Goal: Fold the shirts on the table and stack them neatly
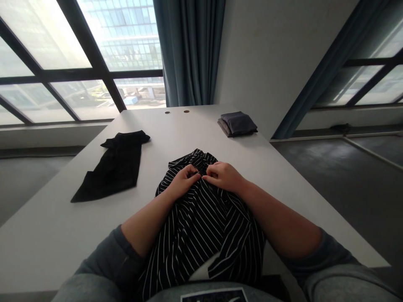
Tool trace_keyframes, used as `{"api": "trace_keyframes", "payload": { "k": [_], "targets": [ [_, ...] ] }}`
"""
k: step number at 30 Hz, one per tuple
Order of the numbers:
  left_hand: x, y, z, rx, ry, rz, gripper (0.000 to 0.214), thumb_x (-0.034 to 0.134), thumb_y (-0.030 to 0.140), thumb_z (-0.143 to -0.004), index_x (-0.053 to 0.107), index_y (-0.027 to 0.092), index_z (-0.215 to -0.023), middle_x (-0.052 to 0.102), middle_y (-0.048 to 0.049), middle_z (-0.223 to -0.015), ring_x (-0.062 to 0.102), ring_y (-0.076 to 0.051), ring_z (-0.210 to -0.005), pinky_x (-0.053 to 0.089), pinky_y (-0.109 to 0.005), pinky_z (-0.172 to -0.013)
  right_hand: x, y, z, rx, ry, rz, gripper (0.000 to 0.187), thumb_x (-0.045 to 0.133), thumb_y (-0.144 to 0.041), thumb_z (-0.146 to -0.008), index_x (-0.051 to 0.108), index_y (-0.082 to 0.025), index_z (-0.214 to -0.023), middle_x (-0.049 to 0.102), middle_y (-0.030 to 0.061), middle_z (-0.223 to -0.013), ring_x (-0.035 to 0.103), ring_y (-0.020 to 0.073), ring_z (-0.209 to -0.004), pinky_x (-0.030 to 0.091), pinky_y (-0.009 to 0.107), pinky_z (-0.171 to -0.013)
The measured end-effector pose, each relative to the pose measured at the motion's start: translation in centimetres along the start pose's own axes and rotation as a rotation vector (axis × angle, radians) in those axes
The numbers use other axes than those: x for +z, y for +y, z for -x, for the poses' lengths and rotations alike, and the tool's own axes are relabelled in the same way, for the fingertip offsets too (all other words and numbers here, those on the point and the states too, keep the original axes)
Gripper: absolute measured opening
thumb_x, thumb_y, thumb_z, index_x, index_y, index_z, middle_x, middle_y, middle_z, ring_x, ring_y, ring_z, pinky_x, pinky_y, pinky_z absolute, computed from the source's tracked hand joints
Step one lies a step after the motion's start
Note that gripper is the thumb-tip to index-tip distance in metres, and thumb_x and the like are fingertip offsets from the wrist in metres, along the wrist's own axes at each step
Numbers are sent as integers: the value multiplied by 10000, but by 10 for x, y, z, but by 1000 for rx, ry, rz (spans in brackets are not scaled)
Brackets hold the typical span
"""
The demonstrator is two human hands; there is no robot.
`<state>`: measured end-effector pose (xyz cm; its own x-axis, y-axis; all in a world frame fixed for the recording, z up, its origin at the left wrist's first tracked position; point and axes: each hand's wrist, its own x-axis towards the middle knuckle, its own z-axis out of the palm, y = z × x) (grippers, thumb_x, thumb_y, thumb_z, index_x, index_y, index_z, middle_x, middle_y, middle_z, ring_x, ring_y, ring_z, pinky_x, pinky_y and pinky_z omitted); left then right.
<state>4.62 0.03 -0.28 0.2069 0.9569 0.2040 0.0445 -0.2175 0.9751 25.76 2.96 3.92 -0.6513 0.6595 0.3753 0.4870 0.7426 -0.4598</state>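
Note:
A black shirt with thin white stripes (201, 222) lies on the white table in front of me, its collar end pointing away and its lower part reaching the near edge. My left hand (185, 180) pinches the cloth just below the collar. Close beside it, my right hand (225, 176) is closed on the same front strip, thumb and fingers together. The fingertips of both hands almost meet there. Whatever small part lies between them is too hidden to make out. A sleeve (233, 239) is folded over the shirt's right side.
On the left of the white table (277, 205) lies a black garment (115, 167), loosely spread. A small stack of folded dark grey clothes (237, 123) rests at the back right. Two round holes pierce the tabletop near the far edge, before a blue curtain (190, 50) and windows.

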Motion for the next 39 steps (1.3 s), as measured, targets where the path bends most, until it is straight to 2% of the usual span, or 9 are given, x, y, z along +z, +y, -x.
{"api": "trace_keyframes", "payload": {
  "k": [3, 7, 11, 15, 20, 22, 28, 33, 39],
  "targets": [
    [2, -3, 0, 44, 35, -55, 247, 755, 375, -835, 583, 197, -833, 657, -23, -941, 606, -171, -898, 486, -321, -881, 4, 2, 0, 144, 33, -130, 173, 723, -361, -901, 689, -195, -869, 669, -10, -717, 601, 144, -644, 452, 268, -651],
    [2, -8, -1, 45, 87, -48, 212, 755, 333, -817, 593, 198, -836, 687, -30, -944, 638, -175, -901, 510, -335, -893, 9, -2, -1, 149, 0, -231, 127, 721, -318, -889, 718, -193, -866, 713, 4, -783, 641, 153, -715, 464, 267, -690],
    [0, -11, -2, 59, 97, -62, 196, 742, 319, -818, 588, 198, -826, 710, -40, -980, 654, -173, -909, 524, -330, -875, 12, -1, -1, 200, 28, -348, 81, 688, -270, -892, 729, -200, -890, 727, 0, -807, 662, 155, -744, 490, 264, -713],
    [2, -12, -1, 77, 161, -251, 171, 732, 303, -824, 593, 205, -802, 716, -31, -937, 665, -180, -899, 524, -340, -873, 15, -1, 0, 167, 94, -249, 33, 690, -207, -866, 718, -197, -880, 714, 4, -812, 649, 153, -729, 488, 270, -713],
    [6, -7, 3, 94, 211, -429, 103, 679, 198, -820, 586, 217, -779, 739, -24, -930, 684, -192, -883, 526, -357, -852, 18, -7, 1, 81, 108, -122, 114, 624, -149, -887, 725, -198, -868, 735, 37, -881, 654, 173, -800, 475, 295, -770],
    [6, -5, 4, 116, 210, -444, 121, 667, 168, -812, 570, 219, -760, 740, -20, -923, 687, -189, -875, 526, -351, -836, 19, -7, 0, 121, 101, -157, 122, 617, -159, -888, 730, -198, -866, 737, 32, -870, 647, 169, -782, 464, 289, -746],
    [3, -2, 3, 212, 166, -447, 147, 664, 136, -804, 555, 219, -751, 748, -17, -964, 695, -177, -886, 533, -327, -820, 21, -1, -2, 379, 27, -408, 126, 645, -275, -872, 726, -186, -836, 691, -4, -736, 591, 149, -669, 432, 262, -645],
    [4, 0, 5, 233, 122, -537, 142, 662, 136, -810, 564, 219, -751, 740, -10, -916, 682, -171, -834, 528, -319, -787, 20, -9, -2, 332, 120, -251, 100, 611, -224, -865, 691, -190, -814, 678, -2, -729, 583, 141, -664, 414, 261, -650],
    [6, -3, 6, 197, 128, -473, 116, 678, 213, -825, 574, 222, -774, 749, -33, -980, 699, -198, -914, 539, -347, -846, 17, -2, -4, 383, 38, -311, 111, 640, -268, -853, 703, -188, -811, 683, -2, -716, 595, 145, -664, 424, 258, -637]
  ]
}}
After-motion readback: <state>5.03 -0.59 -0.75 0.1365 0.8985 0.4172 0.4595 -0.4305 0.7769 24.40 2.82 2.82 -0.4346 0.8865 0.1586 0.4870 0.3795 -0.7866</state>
